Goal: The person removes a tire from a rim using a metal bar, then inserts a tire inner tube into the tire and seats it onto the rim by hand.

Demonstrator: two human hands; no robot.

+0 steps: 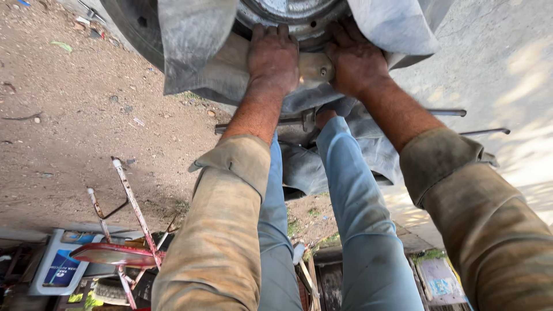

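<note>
Both hands sit at the top of the frame, pressed side by side on a flat tan bar (314, 66) that lies across a wheel hub (291, 12). Left hand (273, 56) palm down, fingers curled over the bar's far edge toward the hub; right hand (355, 57) the same, just beside it, covering the bar's right end. Between the two hands a short stretch of bar shows, with a small bolt head on it. Bar's long axis runs left to right across the view, level, square to the forearms. Both hands closed down over the bar, knuckles up; how far the fingers wrap under cannot be seen. Grey sheet (196, 52) hangs round the tyre (135, 26) and bunches below the hands. Thin metal rod (449, 112) lies crosswise under the wrists. Legs in blue jeans (357, 213) stretch toward the wheel. Dirt ground (69, 115) on the left; a red-and-white metal stand (124, 230) lies nearer the camera.
</note>
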